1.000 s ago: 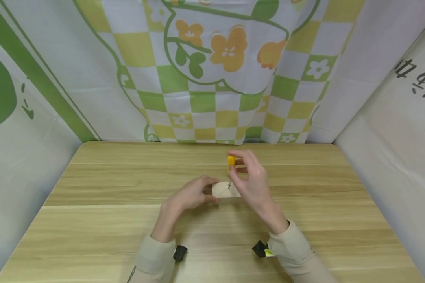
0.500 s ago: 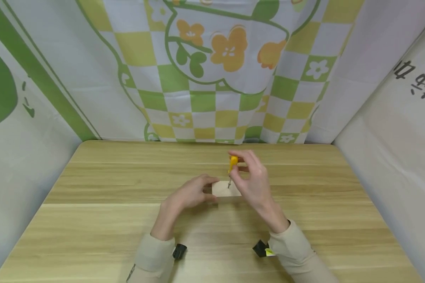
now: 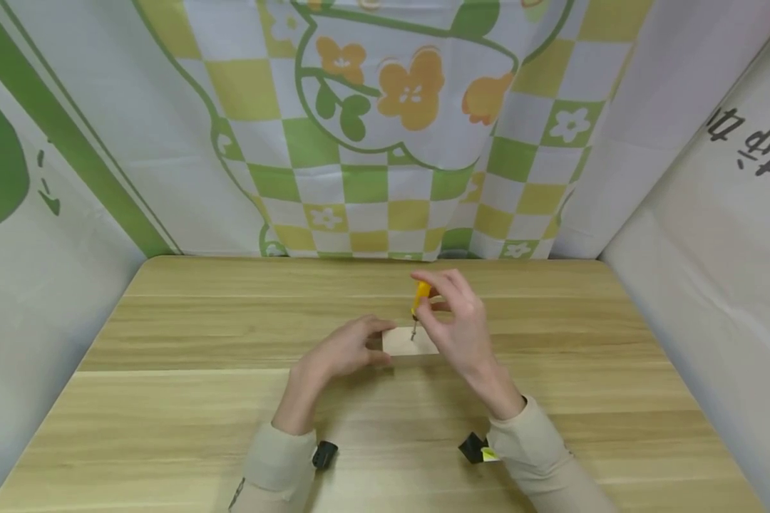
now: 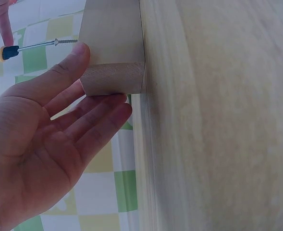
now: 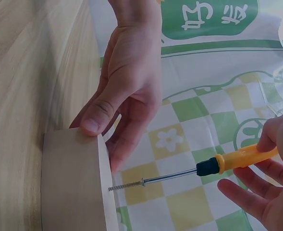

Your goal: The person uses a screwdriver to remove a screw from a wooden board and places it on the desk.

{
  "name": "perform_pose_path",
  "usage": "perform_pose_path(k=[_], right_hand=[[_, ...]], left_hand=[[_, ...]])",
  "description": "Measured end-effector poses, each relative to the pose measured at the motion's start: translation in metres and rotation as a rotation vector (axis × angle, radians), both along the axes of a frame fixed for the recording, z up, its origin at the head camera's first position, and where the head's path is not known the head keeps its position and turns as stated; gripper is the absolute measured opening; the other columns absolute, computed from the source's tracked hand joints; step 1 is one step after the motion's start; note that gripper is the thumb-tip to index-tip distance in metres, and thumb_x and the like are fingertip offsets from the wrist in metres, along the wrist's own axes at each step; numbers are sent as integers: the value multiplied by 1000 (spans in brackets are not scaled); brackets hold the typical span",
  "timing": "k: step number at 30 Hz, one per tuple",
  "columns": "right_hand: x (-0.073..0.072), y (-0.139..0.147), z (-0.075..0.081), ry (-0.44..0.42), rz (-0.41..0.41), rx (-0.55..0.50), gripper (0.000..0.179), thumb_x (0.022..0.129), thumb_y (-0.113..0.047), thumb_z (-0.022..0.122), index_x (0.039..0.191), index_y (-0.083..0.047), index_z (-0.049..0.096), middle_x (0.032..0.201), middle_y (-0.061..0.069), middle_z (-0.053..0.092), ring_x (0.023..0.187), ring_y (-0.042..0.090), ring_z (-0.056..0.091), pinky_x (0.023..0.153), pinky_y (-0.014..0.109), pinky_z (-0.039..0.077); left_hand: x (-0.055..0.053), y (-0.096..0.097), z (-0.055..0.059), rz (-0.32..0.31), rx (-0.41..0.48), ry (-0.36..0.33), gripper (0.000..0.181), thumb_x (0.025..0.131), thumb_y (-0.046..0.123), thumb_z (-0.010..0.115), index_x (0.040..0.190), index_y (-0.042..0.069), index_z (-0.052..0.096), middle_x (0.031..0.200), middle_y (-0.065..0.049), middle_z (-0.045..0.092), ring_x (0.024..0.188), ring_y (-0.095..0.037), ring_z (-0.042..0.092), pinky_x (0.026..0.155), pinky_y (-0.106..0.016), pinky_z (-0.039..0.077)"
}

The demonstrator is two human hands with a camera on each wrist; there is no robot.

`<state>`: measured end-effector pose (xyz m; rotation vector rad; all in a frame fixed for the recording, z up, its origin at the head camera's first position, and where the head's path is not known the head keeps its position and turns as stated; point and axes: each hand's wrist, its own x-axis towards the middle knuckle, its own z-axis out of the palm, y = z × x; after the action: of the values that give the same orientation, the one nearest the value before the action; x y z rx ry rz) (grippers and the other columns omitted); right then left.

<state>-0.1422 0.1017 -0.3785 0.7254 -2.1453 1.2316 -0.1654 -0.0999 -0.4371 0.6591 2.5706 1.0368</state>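
Observation:
A pale wooden block (image 3: 400, 342) lies on the table, gripped at its left end between the thumb and fingers of my left hand (image 3: 343, 349). From the block's upper face a screw (image 5: 126, 186) stands up, with much of its thread showing. The tip of a screwdriver (image 5: 172, 175) meets the screw head, and the two are roughly in line. My right hand (image 3: 457, 320) pinches the screwdriver's yellow handle (image 5: 247, 157) between thumb and fingers, above the block. In the left wrist view the screw (image 4: 66, 41) shows beyond my left thumb.
The wooden table (image 3: 186, 420) spreads around the block. A patterned curtain (image 3: 372, 185) hangs along its far edge, and white printed cloths flank both sides. Black wrist cameras (image 3: 324, 455) sit at both sleeves, close above the table.
The screwdriver handle has tilted slightly to the right at its top, and my right fingers have shifted a little on it. The left hand and the block stay nearly in place.

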Motion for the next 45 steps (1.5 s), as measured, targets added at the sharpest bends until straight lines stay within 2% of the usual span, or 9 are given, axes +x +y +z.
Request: perform_pose_path(k=[8,15,19,27,31,37,42,45], right_hand=[[-1,0,-1,-5,-12,23,36,87,-2,74,122,-10,69,102,10,57,81,18,62,65,26,61],[-2,-1,-3,2,20,0,45,83,12,64,124,-6,68,103,13,61,85,20,63,65,26,61],[-2,0,-3,-7,38,7,50,83,14,60,127,-7,65,106,14,63,90,21,63,68,24,61],[-2,3,-5,37,19,12,41,86,1,74,125,-10,69,101,11,61,79,17,61,65,27,61],[-3,4,-5,60,25,0,42,85,7,72,124,-7,69,99,11,61,79,17,62,64,27,61],[-2,5,-3,48,47,6,54,80,19,62,130,-2,64,103,13,66,86,21,63,69,24,61],[-1,7,-1,18,55,23,53,83,16,62,133,-2,59,106,13,69,89,23,66,68,27,62],[-1,9,-2,-16,48,14,47,84,14,64,129,-1,57,107,14,70,89,24,69,67,31,62]], left_hand=[[1,-2,1,-2,8,-12,61,86,21,78,141,9,55,131,-8,63,126,-25,57,110,-44,45],[3,-2,1,14,6,-24,61,86,22,78,141,9,55,134,-9,62,127,-27,57,111,-45,44],[3,-1,1,17,6,-21,62,85,23,78,142,10,55,136,-10,61,128,-27,56,112,-45,43],[3,-1,2,6,-8,-7,63,85,22,78,142,9,55,136,-10,61,129,-28,55,113,-46,42],[3,-1,2,6,-9,-3,63,85,23,79,142,9,55,136,-10,61,128,-28,55,113,-46,42],[3,0,3,14,-14,-14,62,86,22,78,141,9,55,137,-10,60,130,-29,55,113,-46,42],[3,0,3,16,-10,-14,61,86,21,78,141,8,56,137,-11,61,130,-29,55,113,-46,42],[3,0,4,11,-13,-5,60,85,22,78,140,8,56,136,-10,62,128,-28,56,112,-45,42]])
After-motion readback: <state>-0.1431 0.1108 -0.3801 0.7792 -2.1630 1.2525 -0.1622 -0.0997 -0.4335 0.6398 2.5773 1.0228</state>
